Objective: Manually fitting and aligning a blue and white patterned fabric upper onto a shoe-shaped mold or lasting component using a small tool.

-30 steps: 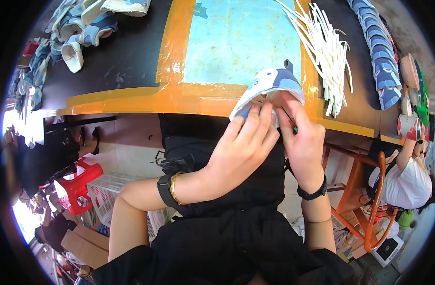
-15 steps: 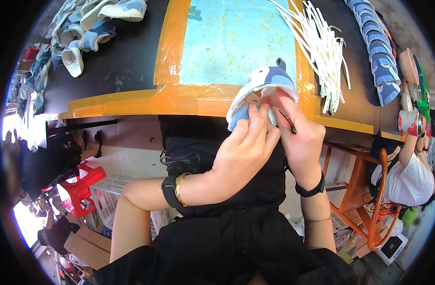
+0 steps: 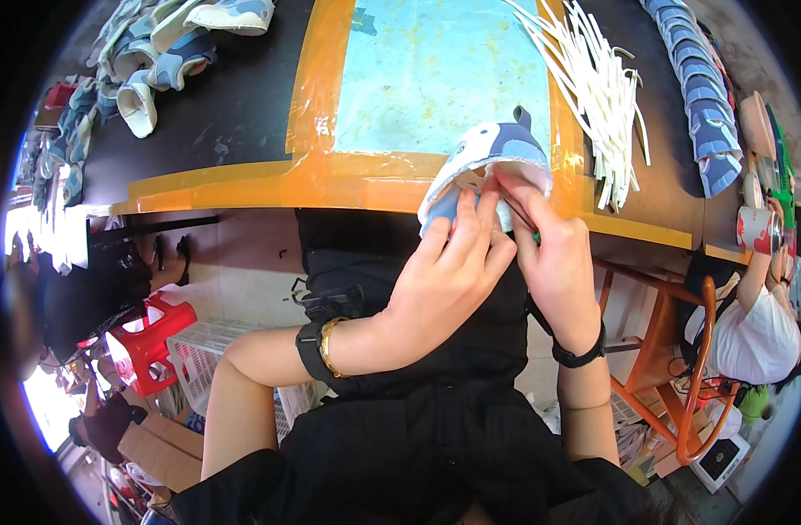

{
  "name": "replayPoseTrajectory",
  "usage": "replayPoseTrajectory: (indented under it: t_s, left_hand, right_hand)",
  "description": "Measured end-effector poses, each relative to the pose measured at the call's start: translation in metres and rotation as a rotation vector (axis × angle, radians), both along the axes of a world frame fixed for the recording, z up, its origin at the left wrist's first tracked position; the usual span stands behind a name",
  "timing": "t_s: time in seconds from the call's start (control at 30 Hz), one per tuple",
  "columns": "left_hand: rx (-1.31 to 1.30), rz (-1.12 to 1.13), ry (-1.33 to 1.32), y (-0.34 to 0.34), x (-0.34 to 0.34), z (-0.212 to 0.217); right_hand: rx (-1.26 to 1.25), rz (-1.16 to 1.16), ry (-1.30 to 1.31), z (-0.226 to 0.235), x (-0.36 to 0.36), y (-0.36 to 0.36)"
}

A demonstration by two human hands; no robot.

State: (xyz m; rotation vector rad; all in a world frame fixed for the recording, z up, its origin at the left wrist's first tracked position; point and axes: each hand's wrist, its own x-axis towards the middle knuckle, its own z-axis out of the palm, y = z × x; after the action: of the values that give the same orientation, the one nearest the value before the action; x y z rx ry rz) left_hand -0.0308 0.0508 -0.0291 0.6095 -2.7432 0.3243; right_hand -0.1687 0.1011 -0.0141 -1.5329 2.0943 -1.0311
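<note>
A small blue-and-white shoe upper [image 3: 505, 144] is held at the table's front edge, its open side facing me and a dark loop standing at its far end. My left hand [image 3: 449, 284] is closed on the near edge, with its fingertips reaching into the opening. My right hand [image 3: 554, 276] has its fingers bent inside the right part of the opening, pinched around a thin dark tool [image 3: 525, 219] with a bit of green showing. The tool's tip and the fingertips inside the upper are hidden.
A bundle of white cords [image 3: 606, 114] lies right of the light-blue mat [image 3: 435, 79]. Nested blue uppers [image 3: 711, 131] line the right side; more uppers [image 3: 177, 57] are piled far left. An orange-framed chair [image 3: 681, 367] and a person in white [image 3: 759, 332] are on the right.
My right hand's fingers have shifted slightly inside the opening, and less of the dark tool shows. The upper and my left hand stay nearly in place.
</note>
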Motion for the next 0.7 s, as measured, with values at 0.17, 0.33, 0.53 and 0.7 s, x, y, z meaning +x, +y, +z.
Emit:
replayPoseTrajectory:
  t_s: [0.17,0.33,0.53,0.7]
  left_hand:
    - [-0.055,-0.029,0.03,-0.003,-0.001,-0.004]
    - [-0.027,-0.053,0.0,-0.003,0.0,-0.004]
    - [-0.035,0.025,0.012,0.001,-0.002,-0.006]
    - [-0.084,0.016,-0.06,0.001,-0.003,-0.004]
  right_hand:
    - [-0.088,0.029,0.007,-0.004,-0.006,-0.003]
    - [-0.001,0.057,0.619,0.026,-0.001,0.007]
    - [-0.188,0.277,0.703,0.018,-0.018,-0.011]
    - [-0.23,0.218,0.604,0.009,-0.025,-0.012]
